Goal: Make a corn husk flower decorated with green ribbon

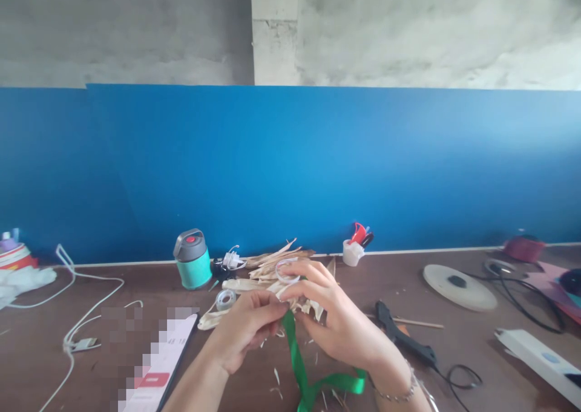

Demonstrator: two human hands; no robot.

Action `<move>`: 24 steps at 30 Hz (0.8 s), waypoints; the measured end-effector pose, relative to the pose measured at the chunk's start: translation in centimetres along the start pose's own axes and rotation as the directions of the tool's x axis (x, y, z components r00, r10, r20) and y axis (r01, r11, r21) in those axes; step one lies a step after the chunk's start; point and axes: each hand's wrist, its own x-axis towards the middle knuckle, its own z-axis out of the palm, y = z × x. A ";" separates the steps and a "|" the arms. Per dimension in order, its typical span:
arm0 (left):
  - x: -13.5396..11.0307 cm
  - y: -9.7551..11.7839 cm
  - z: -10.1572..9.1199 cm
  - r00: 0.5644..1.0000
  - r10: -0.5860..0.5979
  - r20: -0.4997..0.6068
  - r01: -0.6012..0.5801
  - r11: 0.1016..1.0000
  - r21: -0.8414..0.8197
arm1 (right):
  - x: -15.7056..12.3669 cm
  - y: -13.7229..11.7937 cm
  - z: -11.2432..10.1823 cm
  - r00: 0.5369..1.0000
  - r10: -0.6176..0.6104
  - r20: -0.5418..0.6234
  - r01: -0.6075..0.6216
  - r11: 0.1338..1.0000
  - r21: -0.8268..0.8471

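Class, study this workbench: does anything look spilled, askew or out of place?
Yes. Pale scraps lie scattered over the table around the ribbon pinched in the left hand, apparently shed from the husk pile. A white cable sprawls in loose loops at left.

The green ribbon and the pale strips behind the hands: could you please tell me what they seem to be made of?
The green ribbon, pinched by the left hand, looks like satin-type fabric: smooth, softly shiny, folding limply. The pale strips look like dried plant matter, perhaps husk: matte, beige, fibrous, with flakes shed on the table.
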 end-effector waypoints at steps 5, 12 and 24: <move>0.0 0.1 0.1 0.999 -0.038 0.011 0.038 0.999 -0.005 | 0.2 -0.1 -0.1 1.000 0.019 -0.008 -0.019 1.000 0.024; 0.1 -0.2 -0.1 0.998 0.045 -0.044 -0.046 0.999 -0.022 | 0.3 -0.2 -0.1 0.996 0.075 -0.043 -0.077 0.996 -0.044; 0.0 0.2 0.3 0.945 0.208 -0.252 -0.251 0.956 -0.152 | 0.3 0.3 -0.2 0.975 0.098 -0.199 -0.096 0.995 0.022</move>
